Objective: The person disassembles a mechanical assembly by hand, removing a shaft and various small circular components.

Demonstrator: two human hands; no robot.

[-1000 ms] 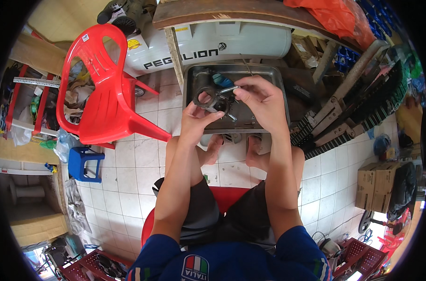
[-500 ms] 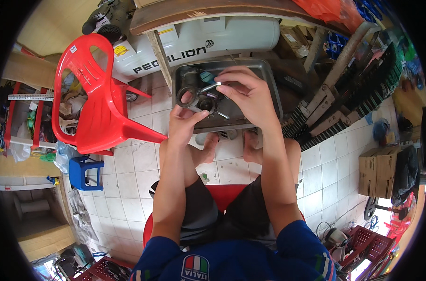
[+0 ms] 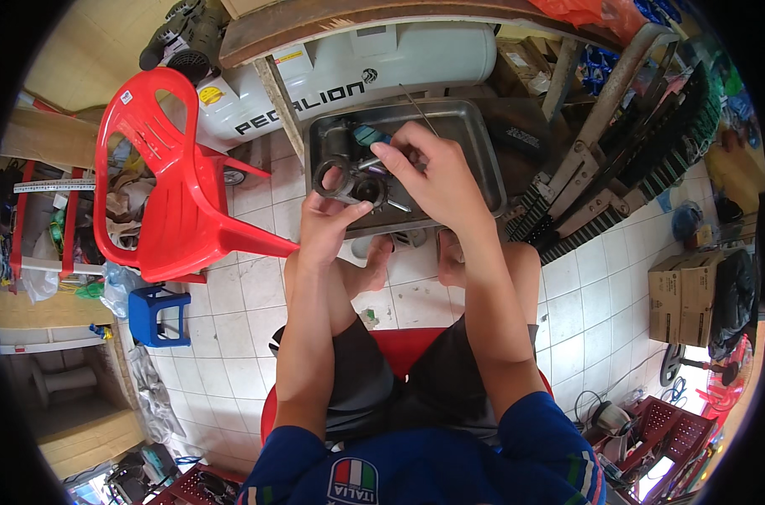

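Observation:
My left hand (image 3: 324, 225) is closed round a dark metal housing (image 3: 349, 183) with two round openings, and a fingertip shows through the larger ring. A bright metal rod (image 3: 398, 206) sticks out from its lower right side. My right hand (image 3: 429, 172) is bent over the housing's upper right, thumb and fingers drawn together on a slim metal pin (image 3: 371, 166). Much of that pin is hidden by the hand. Beneath both hands lies a dark metal tray (image 3: 494, 160) holding a teal item (image 3: 367, 135) and other dark parts.
Beyond the tray are a wooden table (image 3: 332, 23) and a large grey tank (image 3: 425, 63). A red plastic chair (image 3: 168, 210) and a blue stool (image 3: 159, 316) stand left. Metal brackets with ribbed black strips (image 3: 601, 181) rise at the right. Cardboard boxes (image 3: 684, 295) sit farther right.
My right hand has turned and lowered toward the housing, covering the pin's bright end that showed between its fingers before. My left hand keeps its hold, nearly still. The view has shifted slightly.

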